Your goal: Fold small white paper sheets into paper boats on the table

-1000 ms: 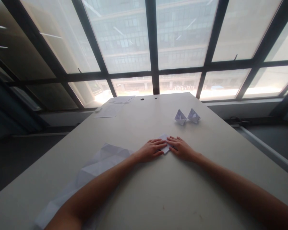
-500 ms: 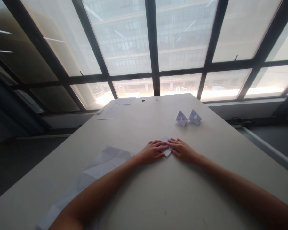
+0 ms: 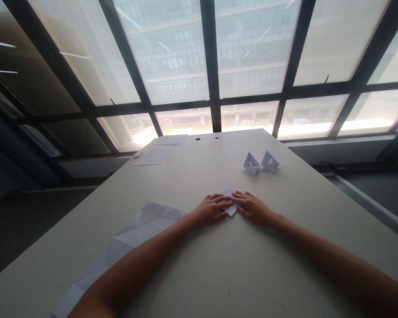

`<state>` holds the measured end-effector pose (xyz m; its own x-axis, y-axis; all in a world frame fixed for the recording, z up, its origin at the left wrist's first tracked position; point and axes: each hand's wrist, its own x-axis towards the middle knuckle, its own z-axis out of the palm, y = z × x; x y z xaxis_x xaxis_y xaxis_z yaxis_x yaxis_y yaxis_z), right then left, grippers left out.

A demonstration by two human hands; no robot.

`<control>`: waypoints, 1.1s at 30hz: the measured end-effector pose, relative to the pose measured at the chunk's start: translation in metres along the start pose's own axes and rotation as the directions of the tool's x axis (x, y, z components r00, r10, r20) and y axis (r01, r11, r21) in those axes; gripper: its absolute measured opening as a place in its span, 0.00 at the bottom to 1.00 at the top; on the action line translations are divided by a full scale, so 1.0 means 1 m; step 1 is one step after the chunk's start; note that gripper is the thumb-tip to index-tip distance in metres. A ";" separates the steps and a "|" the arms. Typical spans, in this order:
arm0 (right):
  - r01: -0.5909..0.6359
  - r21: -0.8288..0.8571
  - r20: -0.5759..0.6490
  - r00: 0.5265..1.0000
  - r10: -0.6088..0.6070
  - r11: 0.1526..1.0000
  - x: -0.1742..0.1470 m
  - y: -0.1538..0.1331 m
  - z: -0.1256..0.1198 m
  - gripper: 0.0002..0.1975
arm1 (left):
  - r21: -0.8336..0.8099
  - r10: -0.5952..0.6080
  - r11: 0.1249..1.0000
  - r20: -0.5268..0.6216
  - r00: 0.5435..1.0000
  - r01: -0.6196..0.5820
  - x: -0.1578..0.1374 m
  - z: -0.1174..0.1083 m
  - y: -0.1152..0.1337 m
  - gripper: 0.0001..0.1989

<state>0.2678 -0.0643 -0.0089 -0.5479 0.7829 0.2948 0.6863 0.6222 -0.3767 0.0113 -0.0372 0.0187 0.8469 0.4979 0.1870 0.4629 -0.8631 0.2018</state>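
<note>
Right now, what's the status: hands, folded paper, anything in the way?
Left hand and right hand: both on folded paper. Paper lying low, partly covered. Nothing seen blocking; creased sheet beside left forearm.

The left forearm (image 3: 142,256) is being seen bare, right down to the edge of view; the right forearm (image 3: 328,255) is being shown just as bare. Slim wrists (image 3: 190,220) are being picked out now, and on the left hand (image 3: 209,210) and right hand (image 3: 254,209), bare too, slender fingers (image 3: 220,205) are being displayed, finer detail being blurred.
</note>
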 end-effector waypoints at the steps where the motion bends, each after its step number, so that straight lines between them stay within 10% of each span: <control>1: 0.002 0.001 0.001 1.000 -0.002 1.000 0.000 0.000 0.000 0.26 | 0.002 -0.001 1.000 0.000 1.000 0.001 0.000 0.000 0.000 0.25; 33: 0.025 0.105 -0.058 0.998 -0.019 0.994 -0.002 -0.003 -0.003 0.23 | -0.178 0.001 0.984 -0.125 0.992 -0.023 0.002 0.001 -0.009 0.18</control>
<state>0.2682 -0.0678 -0.0055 -0.5318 0.7700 0.3525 0.6187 0.6375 -0.4591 0.0091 -0.0282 0.0163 0.8079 0.5038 0.3058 0.3890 -0.8456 0.3655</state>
